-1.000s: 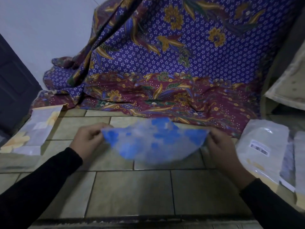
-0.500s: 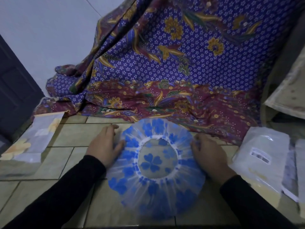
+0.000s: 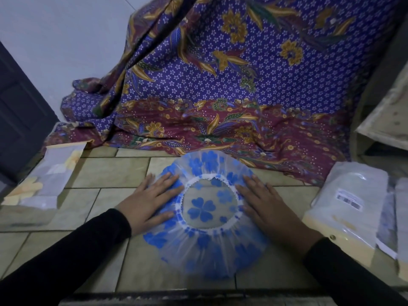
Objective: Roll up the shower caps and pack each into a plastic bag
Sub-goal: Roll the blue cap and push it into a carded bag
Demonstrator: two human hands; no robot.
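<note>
A clear shower cap [image 3: 208, 241] printed with blue flowers lies spread flat on the tiled floor, its white elastic ring facing up in the middle. My left hand [image 3: 149, 202] rests flat on the cap's left side, fingers spread. On the cap's right side my right hand [image 3: 265, 206] presses down flat in the same way. Neither hand grips anything. A pack of plastic bags [image 3: 346, 202] with a label lies to the right of the cap.
A purple and maroon floral cloth [image 3: 220, 96] hangs and pools behind the cap. A clear bag holding yellow-printed items [image 3: 47, 177] lies at the left. More flat packets [image 3: 397, 217] sit at the far right. A dark door stands at the left edge.
The cap was held stretched in the air between both hands, then laid on the floor. Both hands have opened and now press it flat at its sides.
</note>
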